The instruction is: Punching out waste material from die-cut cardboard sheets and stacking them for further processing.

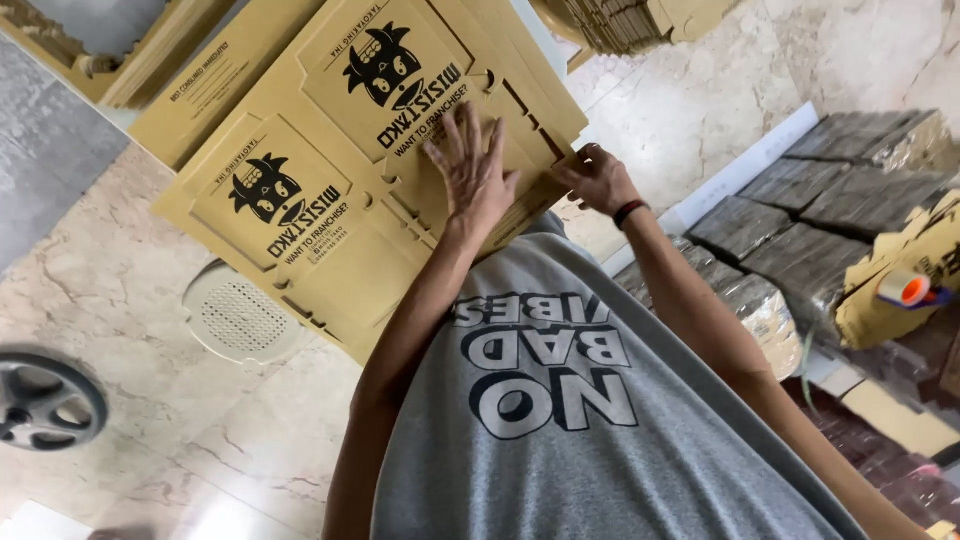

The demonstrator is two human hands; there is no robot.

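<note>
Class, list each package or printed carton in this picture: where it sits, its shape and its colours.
Flat carton sheet: under both hands, tan, black cartoon prints.
Wrapped bundles: right, blocky, brown under clear film.
Tape roll: far right on brown cardboard, round, orange core.
Folded cartons: top, stacked, tan.

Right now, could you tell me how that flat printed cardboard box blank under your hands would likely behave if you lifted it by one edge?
The cardboard box blank looks thin, wide and pre-cut, so it would probably flex along its scored folds. It likely weighs little for its size. With the left hand flat on it and the right hand at its edge, it could slide easily.
</note>
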